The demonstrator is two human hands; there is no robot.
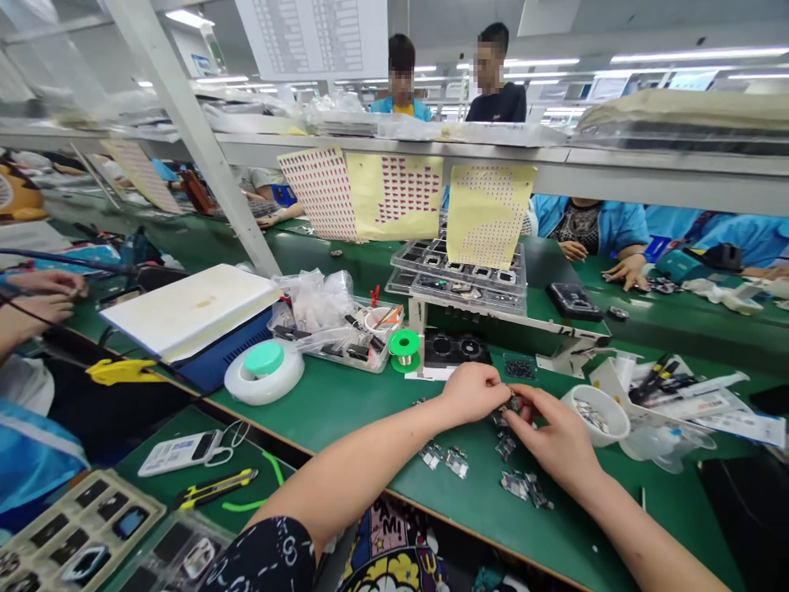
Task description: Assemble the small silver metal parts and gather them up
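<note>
My left hand (473, 393) and my right hand (551, 436) meet over the green bench. Between their fingertips is a small dark electronic part (510, 401), mostly covered by the fingers. Both hands are closed around it, the left from above, the right with thumb and fingers from the side. Just below lie more small metallic parts: one part (505, 445) near the right thumb, a pair (526, 487) closer to the front edge, and another part (457, 462) under my left forearm.
A white bowl of small pieces (597, 415) stands right of my right hand. Behind are a green solder spool (404, 351), a tray of bagged parts (333, 321) and stacked clear trays (459, 275). A tape roll (264, 372) is at left. Co-workers sit across and at left.
</note>
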